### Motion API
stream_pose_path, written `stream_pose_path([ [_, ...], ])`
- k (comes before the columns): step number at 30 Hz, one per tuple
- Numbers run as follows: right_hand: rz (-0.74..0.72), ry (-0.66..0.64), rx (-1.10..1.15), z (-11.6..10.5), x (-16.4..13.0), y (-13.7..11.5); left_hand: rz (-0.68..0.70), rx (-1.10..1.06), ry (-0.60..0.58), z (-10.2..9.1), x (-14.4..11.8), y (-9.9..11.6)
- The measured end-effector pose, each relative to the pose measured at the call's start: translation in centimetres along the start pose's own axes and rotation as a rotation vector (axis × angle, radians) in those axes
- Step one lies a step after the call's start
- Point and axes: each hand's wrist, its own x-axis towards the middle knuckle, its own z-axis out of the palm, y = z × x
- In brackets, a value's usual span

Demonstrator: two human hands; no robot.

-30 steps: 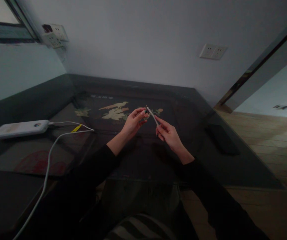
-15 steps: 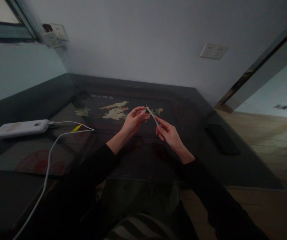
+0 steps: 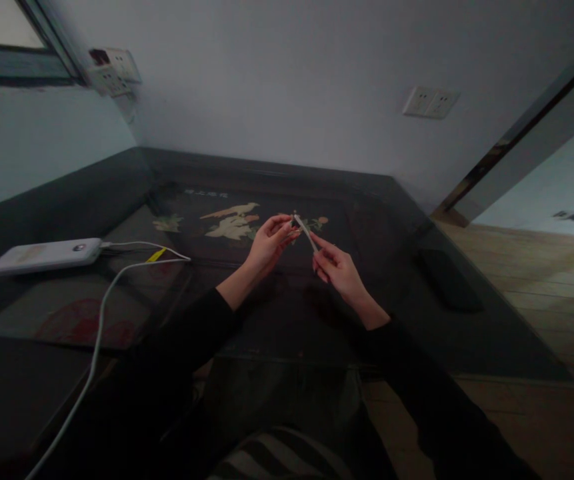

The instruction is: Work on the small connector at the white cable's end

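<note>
Head camera: the right hand (image 3: 337, 267) pinches a slim pale strip (image 3: 307, 231) by its near end; the left hand (image 3: 268, 245) has its fingers drawn together at the far end, their exact grip unclear. The strip slants away and leftward between both hands, above a dark table (image 3: 287, 313) standing against a pale wall (image 3: 267, 87).

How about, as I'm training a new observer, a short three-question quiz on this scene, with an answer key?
1. Fill in: the lower end of the thin pale strip is held in the person's own ____.
2. True or false: the white device lies flat on the dark table.
3. What colour is the tag by the white cable? A) red B) yellow C) blue

Key: 1. right hand; 2. true; 3. B.
</note>
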Motion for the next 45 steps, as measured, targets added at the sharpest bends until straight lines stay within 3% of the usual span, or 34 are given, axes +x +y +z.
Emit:
stream_pose_path([
  [9,-0.018,-0.009,0.044,0.65,-0.44,0.05,-0.001,-0.019,0.055,0.29,-0.19,-0.11],
  [25,-0.005,0.103,-0.03,0.31,-0.09,0.46,-0.002,0.011,0.017,0.01,-0.04,-0.28],
  [37,-0.008,-0.015,0.059,0.69,-0.43,0.55,0.012,-0.003,0.021,-0.41,0.19,-0.51],
  [45,0.007,0.11,-0.03,0.31,-0.09,0.33,-0.022,-0.01,0.021,-0.07,-0.1,-0.37],
])
